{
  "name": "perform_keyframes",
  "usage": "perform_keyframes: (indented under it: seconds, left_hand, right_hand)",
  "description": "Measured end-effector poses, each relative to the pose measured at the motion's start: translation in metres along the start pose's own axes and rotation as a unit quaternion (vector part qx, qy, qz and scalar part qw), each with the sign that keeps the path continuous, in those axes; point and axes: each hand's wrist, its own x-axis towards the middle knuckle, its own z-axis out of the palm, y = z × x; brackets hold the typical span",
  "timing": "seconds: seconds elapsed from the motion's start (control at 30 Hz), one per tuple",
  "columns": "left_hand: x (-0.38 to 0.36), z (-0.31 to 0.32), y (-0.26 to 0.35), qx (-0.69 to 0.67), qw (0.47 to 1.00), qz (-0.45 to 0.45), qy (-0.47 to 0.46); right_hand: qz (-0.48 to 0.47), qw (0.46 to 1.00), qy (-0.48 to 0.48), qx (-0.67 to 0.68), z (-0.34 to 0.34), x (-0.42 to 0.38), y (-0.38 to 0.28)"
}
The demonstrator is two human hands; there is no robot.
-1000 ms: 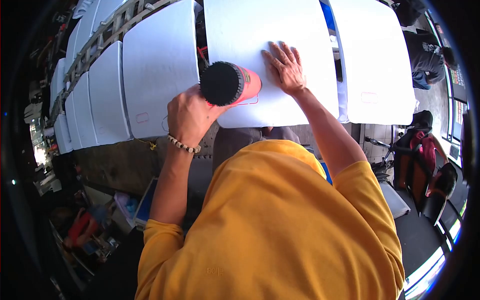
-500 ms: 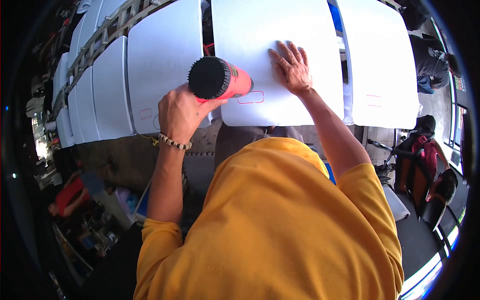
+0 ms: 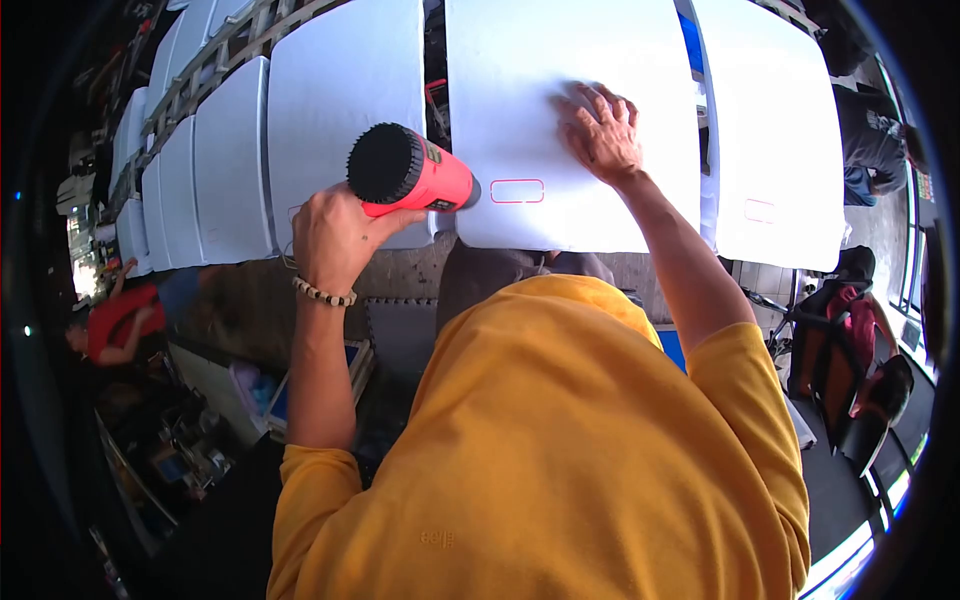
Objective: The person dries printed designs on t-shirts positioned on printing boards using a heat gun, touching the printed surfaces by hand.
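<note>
From my end, the left hand point(image 3: 335, 240) clenches the heat gun point(image 3: 425, 175) at 9 o'clock of the red outline point(image 3: 517, 180), apparently to aim its nozzle across the white panel point(image 3: 540, 60). The right hand point(image 3: 607, 135), unclenched at 2 o'clock, probably steadies or feels that surface; contact I can't confirm. I count one gun, two hands, at least five panels.

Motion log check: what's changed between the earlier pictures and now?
The left hand moved the red heat gun left, off the red outline, now in full view. The right hand bent its fingers more. Nothing grasped or released. Unchanged: left hand's grip, right hand's place over the white panel.
</note>
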Motion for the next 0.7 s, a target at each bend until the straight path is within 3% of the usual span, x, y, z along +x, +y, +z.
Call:
perform_keyframes:
  seconds: [0.17,0.7]
  left_hand:
    - [-0.005,0.005,-0.01,-0.004,1.0,0.015,0.0]
    - [-0.005,0.018,0.042,-0.071,0.994,0.078,0.014]
  right_hand:
    - [0.004,1.0,-0.007,-0.014,-0.001,0.0,0.0]
    - [0.006,1.0,-0.014,0.001,0.001,0.001,0.001]
